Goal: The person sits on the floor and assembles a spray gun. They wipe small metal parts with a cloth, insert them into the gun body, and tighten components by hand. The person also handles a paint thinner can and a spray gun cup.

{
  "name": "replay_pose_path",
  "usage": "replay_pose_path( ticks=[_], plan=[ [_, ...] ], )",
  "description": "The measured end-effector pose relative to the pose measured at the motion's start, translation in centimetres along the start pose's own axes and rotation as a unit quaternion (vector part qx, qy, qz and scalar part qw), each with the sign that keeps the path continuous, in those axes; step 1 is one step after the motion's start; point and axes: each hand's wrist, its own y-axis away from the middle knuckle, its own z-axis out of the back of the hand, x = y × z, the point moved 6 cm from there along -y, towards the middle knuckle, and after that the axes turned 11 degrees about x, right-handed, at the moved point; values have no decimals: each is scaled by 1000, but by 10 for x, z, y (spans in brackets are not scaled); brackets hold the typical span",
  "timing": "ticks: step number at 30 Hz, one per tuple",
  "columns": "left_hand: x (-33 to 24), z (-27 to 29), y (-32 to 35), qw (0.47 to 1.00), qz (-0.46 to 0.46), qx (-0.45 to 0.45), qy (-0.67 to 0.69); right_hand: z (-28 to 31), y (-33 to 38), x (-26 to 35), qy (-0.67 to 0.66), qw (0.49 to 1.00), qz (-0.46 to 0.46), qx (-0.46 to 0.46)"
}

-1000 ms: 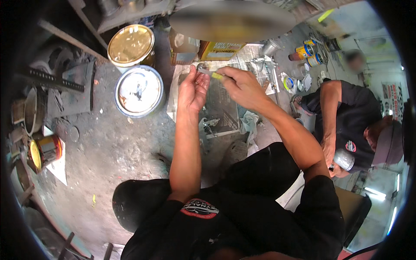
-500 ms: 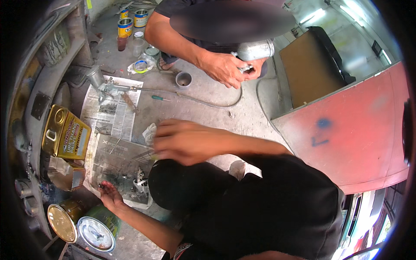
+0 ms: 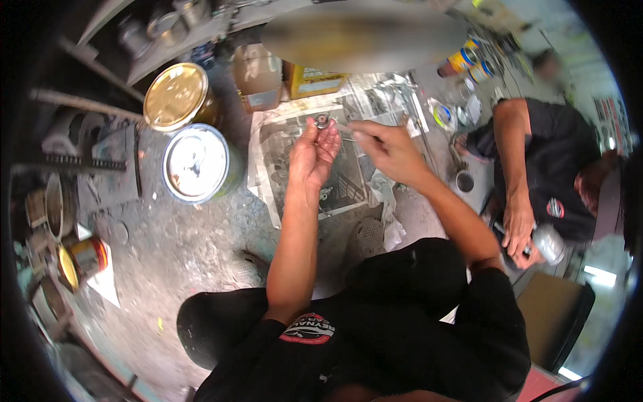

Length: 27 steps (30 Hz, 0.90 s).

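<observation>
My left hand point(image 3: 313, 155) is raised over the newspaper point(image 3: 271, 144), its fingers closed on a small round metal part point(image 3: 323, 121). Close beside it, my right hand point(image 3: 390, 149) pinches a thin, light-coloured stick-like tool point(image 3: 344, 127). That tool's tip points at the metal part; whether they touch I cannot tell. Blur hides the tool's exact kind. Small metal pieces point(image 3: 326, 193) lie on the newspaper below my left hand. A crumpled whitish rag or paper point(image 3: 388, 201) rests by the newspaper's right edge.
Beyond the newspaper stand a cardboard box point(image 3: 258, 80) and a yellow tin point(image 3: 315, 84). Two large lidded cans, one gold point(image 3: 175, 97) and one white-topped point(image 3: 195, 164), are at left. At right a co-worker holds a metal spray gun cup point(image 3: 549, 243), near a small grey cup point(image 3: 464, 181).
The view has swung left toward the cans. My right hand, outstretched and blurred before, is now beside my left with a thin tool. My left hand has come over the newspaper.
</observation>
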Motion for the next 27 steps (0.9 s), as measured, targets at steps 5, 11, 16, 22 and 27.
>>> replay_pose_path(
  ticks=[5, 11, 16, 22, 27],
  plan=[
    [-19, -6, 28, 996, -73, -5, -51, -52, -27, -24, -129, 991, -34, -25],
    [-13, 12, 23, 996, -59, 4, -61, -52, -29, 4, 13, 988, 120, -97],
    [-9, 8, 22, 997, -43, 11, -60, -48, -32, -2, 22, 996, 55, -74],
    [-9, 21, 19, 998, -47, 30, -39, -55, -33, 0, 27, 996, 57, -68],
    [-11, 24, 17, 998, -37, 31, -46, -60, -35, 0, 55, 995, 61, -48]
  ],
)
